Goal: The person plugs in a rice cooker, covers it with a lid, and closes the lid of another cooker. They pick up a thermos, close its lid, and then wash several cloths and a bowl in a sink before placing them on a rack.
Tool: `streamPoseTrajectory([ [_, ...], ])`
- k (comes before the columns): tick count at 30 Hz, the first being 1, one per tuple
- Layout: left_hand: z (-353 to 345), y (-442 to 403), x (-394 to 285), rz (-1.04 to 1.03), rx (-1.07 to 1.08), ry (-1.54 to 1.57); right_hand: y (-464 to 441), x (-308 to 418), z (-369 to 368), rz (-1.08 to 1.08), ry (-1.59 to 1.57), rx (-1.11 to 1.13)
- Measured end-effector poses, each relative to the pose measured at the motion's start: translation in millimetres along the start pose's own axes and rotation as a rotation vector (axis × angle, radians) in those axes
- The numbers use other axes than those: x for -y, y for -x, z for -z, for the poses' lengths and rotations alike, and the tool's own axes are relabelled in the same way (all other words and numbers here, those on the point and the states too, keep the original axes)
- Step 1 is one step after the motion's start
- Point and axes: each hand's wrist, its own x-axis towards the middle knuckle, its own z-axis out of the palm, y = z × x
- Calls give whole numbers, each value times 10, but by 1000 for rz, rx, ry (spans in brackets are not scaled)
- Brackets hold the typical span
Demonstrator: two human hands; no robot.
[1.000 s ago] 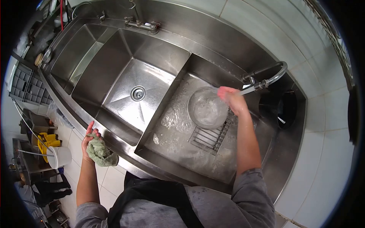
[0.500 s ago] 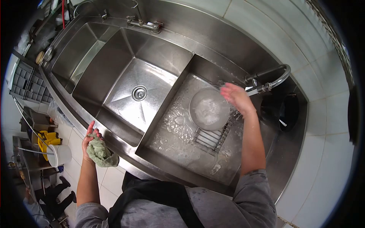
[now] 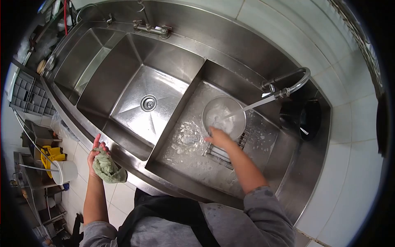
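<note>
My left hand holds a bunched green cloth over the sink's front edge, with the index finger sticking out. In the right basin, a round metal bowl takes a stream of water from the faucet. My right hand is at the bowl's near-left rim, its fingers pinching there. Under the bowl's near side lies a wire rack, partly covered by the bowl and my forearm.
A black container with a utensil in it stands at the right basin's end. The middle basin has a drain. On the left are a grey crate, a white bucket and a yellow object.
My right hand has moved from beside the faucet down and left to the bowl's rim. The water stream into the bowl now shows plainly. My left hand still holds the cloth.
</note>
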Motion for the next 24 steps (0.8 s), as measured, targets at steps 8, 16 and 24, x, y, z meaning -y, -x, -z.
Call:
streamPoseTrajectory([
  [8, 3, 22, 10, 9, 6, 4, -280, -131, 791, -231, -690, -485],
  [16, 3, 8, -5, -1, 5, 36, 381, -216, 1896, -401, -1633, -719],
  [24, 1, 1, -3, 5, 3, 16, 406, 195, 1627, -121, -442, -470],
])
